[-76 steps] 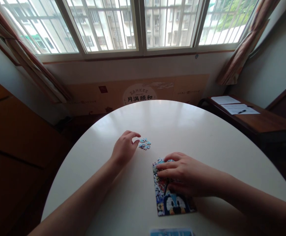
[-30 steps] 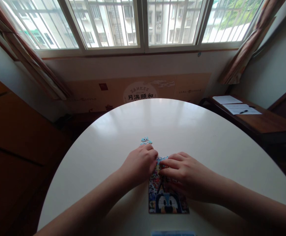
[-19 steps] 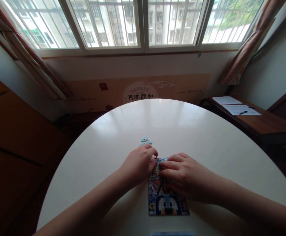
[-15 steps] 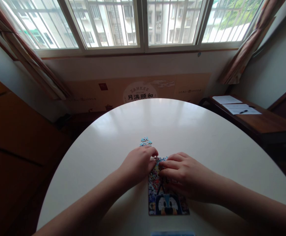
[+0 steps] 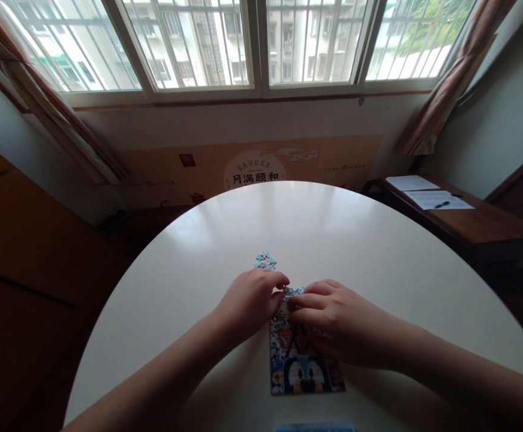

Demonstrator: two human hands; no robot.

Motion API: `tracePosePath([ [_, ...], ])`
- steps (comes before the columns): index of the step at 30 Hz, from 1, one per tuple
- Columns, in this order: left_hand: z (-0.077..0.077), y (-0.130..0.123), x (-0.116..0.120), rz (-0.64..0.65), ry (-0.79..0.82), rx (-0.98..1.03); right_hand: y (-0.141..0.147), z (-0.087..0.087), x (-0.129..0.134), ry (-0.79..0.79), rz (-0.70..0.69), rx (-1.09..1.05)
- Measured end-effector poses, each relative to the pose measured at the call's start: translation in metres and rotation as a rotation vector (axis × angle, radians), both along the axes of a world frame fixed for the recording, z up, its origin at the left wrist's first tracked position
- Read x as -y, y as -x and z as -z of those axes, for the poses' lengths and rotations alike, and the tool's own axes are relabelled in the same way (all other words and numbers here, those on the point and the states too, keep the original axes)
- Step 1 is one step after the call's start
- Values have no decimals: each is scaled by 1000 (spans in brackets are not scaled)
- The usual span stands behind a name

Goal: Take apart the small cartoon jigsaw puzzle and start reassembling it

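A colourful jigsaw puzzle (image 5: 307, 378) with a dark-blue cartoon face near its bottom lies on the white round table. At its upper left corner my left hand (image 5: 249, 301) pinches a small puzzle piece (image 5: 285, 289) between thumb and forefinger; the fingers cover most of it. My right hand (image 5: 339, 318) lies over the puzzle's right side with fingers stretched out, hiding part of the picture. Several loose light-blue puzzle pieces (image 5: 265, 260) sit just beyond my left hand.
The table (image 5: 189, 258) has a curved far edge. A blue-edged item (image 5: 314, 428) is cut off at the bottom of the view. On the right stands a brown wooden desk (image 5: 499, 222) with papers (image 5: 436, 200) and a pen (image 5: 442, 205). Windows line the far wall.
The view has shifted very slightly. My left thumb and forefinger stay at the puzzle's upper left corner, and my right hand has hardly moved.
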State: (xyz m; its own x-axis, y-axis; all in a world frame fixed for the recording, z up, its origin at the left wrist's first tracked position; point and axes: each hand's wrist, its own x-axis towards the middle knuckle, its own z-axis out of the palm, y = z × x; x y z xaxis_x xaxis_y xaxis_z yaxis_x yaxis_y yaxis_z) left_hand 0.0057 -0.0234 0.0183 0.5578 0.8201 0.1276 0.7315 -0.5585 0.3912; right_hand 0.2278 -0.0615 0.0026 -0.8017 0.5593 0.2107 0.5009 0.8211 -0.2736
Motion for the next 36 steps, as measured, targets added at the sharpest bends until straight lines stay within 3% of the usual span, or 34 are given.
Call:
tracePosePath([
  [11,5,5,-3,87,-99,-58,0,-3,1,-9,18,38],
  [22,-2,4,-1,35,-115,-139,-1,-4,1,8,68,36],
  [36,-7,0,4,90,-214,-239,-2,-4,-2,14,56,35],
])
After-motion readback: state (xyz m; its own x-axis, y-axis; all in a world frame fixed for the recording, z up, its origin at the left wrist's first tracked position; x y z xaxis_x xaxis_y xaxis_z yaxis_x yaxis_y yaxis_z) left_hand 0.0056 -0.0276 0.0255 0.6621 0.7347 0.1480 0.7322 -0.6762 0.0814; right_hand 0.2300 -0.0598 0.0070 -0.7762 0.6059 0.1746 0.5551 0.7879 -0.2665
